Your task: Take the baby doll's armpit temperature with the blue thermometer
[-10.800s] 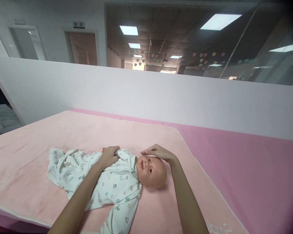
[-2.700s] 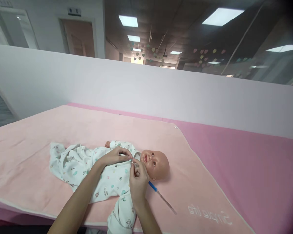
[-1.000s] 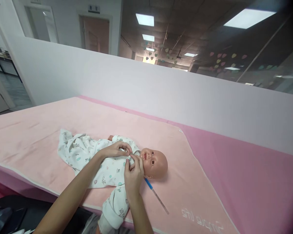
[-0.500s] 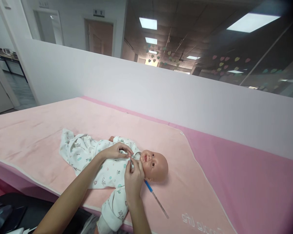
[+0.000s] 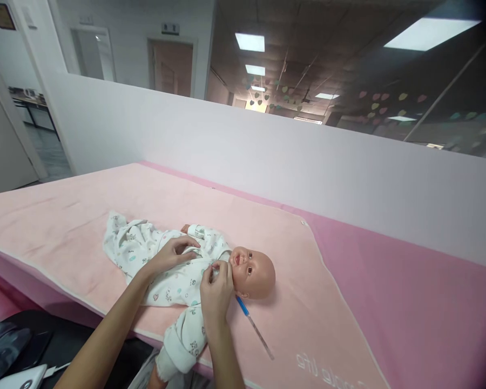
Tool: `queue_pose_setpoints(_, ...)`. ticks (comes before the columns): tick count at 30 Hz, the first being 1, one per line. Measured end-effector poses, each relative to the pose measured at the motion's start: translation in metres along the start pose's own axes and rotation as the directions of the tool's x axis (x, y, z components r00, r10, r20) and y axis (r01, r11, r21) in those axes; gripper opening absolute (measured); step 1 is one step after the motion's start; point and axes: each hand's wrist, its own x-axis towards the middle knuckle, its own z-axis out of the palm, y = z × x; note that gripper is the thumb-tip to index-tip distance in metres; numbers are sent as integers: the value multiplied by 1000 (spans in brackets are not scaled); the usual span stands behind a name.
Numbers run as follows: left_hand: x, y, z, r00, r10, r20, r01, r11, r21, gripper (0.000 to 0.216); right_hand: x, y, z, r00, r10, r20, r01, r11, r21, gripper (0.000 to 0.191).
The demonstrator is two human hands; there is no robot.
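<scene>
A baby doll (image 5: 256,273) lies on its back, its bald head to the right. It wears white printed baby clothes (image 5: 178,289) with small animals and green spots. My left hand (image 5: 176,254) rests over the doll's chest, fingers stretched out and apart along the front opening of the clothes. At the collar, just beside the doll's chin, my right hand (image 5: 216,289) has its thumb and fingers pinched together on the edge of the garment. A thin clear stick with a blue end (image 5: 255,328) lies beside the doll's head, close to my right wrist.
A pale pink blanket (image 5: 308,302) covers the pink table, with its edge running down the right. Behind stands a low white partition (image 5: 267,151) topped with glass. A black seat (image 5: 56,335) with a white device (image 5: 20,378) and cable is at the lower left.
My left hand has drawn away from the collar, leftward down the chest, and its fingers have parted from my right hand. My right hand stays pinched at the collar. The view has shifted slightly.
</scene>
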Motion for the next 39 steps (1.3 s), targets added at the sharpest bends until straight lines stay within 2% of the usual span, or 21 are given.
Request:
queue_pose_setpoints(3,1,-4,3,998,46,-34,-48,997,-58,21,3,-6,4,996,-83,17,82,997,13,14)
queue_pose_setpoints(7,3,-14,0,997,70,-37,-76,972,-221,19,13,-15,16,935,-294,200,300,954,-3,20)
queue_pose_setpoints(9,5,-18,0,997,68,-37,-75,969,-235,20,19,-17,22,909,-332,254,358,931,-66,19)
queue_pose_setpoints(11,7,-20,0,997,59,-46,-66,979,-190,22,22,-16,27,904,-336,264,379,916,-130,16)
queue_pose_setpoints(14,9,-18,1,999,28,-36,-32,995,-94,23,21,-13,30,902,-337,269,391,903,-176,13)
queue_pose_setpoints(17,11,-14,1,1000,-26,12,26,1000,17,24,18,-11,30,904,-318,286,377,908,-183,17)
queue_pose_setpoints(22,14,-8,1,997,-46,66,34,982,184,26,16,-7,24,913,-275,302,315,944,-94,16)
queue_pose_setpoints(26,15,-4,0,998,-62,30,57,987,152,29,17,-6,18,900,-281,334,317,947,-56,10)
queue_pose_setpoints(30,10,10,-3,999,-29,-21,31,996,84,30,19,-6,15,890,-275,364,300,954,-13,11)
queue_pose_setpoints(35,0,29,-4,989,-120,87,119,993,24,30,17,-4,18,920,-282,273,260,959,113,14)
queue_pose_setpoints(39,-6,26,-3,982,-132,138,132,991,7,28,12,-3,24,939,-293,179,261,948,182,21)
